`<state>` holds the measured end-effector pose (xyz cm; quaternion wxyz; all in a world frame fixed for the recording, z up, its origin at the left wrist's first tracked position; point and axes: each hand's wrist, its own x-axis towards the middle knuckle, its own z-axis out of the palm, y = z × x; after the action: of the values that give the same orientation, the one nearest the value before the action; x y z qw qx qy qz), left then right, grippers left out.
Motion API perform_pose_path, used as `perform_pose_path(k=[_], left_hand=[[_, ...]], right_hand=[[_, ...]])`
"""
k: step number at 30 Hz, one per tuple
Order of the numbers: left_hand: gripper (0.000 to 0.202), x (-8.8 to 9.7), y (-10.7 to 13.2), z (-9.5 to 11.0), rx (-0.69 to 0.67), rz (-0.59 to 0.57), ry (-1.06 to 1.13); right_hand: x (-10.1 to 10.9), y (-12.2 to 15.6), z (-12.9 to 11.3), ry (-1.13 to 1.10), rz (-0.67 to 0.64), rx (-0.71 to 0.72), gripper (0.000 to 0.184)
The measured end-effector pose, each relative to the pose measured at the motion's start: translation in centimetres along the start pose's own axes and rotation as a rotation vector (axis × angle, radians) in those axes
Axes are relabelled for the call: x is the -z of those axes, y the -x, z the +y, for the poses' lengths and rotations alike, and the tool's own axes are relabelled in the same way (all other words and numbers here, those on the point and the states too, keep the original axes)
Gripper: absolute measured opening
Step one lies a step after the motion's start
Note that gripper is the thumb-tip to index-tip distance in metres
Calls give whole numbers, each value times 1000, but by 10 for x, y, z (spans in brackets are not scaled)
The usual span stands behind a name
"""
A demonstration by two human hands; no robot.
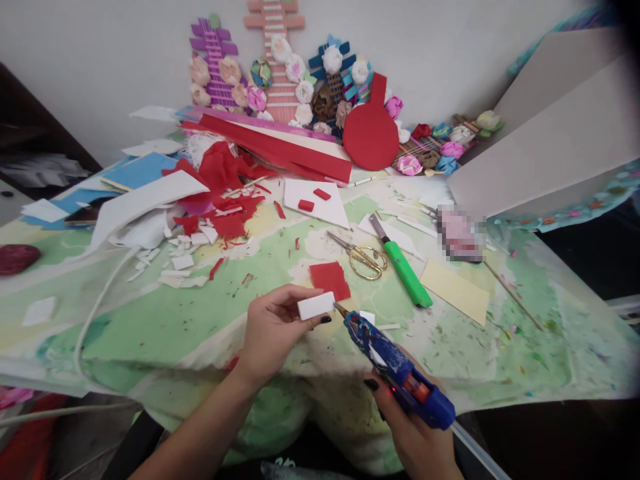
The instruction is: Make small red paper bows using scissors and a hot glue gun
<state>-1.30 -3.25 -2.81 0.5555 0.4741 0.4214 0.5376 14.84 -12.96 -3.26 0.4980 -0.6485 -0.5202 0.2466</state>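
Observation:
My left hand point(273, 327) pinches a small white foam block point(316, 305) between thumb and fingers, just above the table's near edge. My right hand point(415, 427) grips a blue hot glue gun point(397, 370), and its nozzle tip touches the right end of the white block. A red foam square point(330, 279) lies on the table right behind the block.
Gold-handled scissors point(365, 259) and a green utility knife point(403, 263) lie right of centre, beside a cream card point(456, 290). Red and white scraps point(210, 207) pile up at the left. Paper-flower crafts point(300, 73) and a red paddle shape point(371, 133) lean on the wall. Grey boards point(545, 140) stand at right.

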Motion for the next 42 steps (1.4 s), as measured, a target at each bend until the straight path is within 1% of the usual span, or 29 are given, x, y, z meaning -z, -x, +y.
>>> perform_pose_path(k=[5,8,11,15,17,19,22,25,28,31,34,39,42], left_hand=[[21,0,1,0,-7,-5,-13],[21,0,0,-1,-6,-11,-8],[20,0,0,-2,-5,-12,7],[23,-1,1,-2,15,-15,16],[24,-1,1,-3,24,-14,17],[26,0,1,-3,26,-12,19],[27,1,1,-4,23,-18,30],[24,1,1,-4,2,-22,41],[20,1,1,-3,3,-24,50],[20,0,1,-3,23,-26,42],[20,-1,1,-4,13,-26,28],[21,0,1,-7,-13,-10,-12],[22,1,1,-8,-6,-17,-38]], right_hand=[[1,0,-2,15,-24,48,21],[-1,3,-2,3,-57,38,21],[-2,5,-2,-18,-111,24,20],[-1,4,-2,17,-232,117,16],[0,3,-3,43,-260,137,18],[-2,4,-4,42,-231,120,20],[-5,8,-4,-16,-158,107,20],[-6,11,-3,-61,-86,68,19],[-4,10,-4,-26,-21,9,19],[-4,6,-5,17,15,11,19],[-6,4,-7,31,2,49,22],[-9,6,-9,34,-119,66,27],[-9,7,-10,37,-128,65,25]])
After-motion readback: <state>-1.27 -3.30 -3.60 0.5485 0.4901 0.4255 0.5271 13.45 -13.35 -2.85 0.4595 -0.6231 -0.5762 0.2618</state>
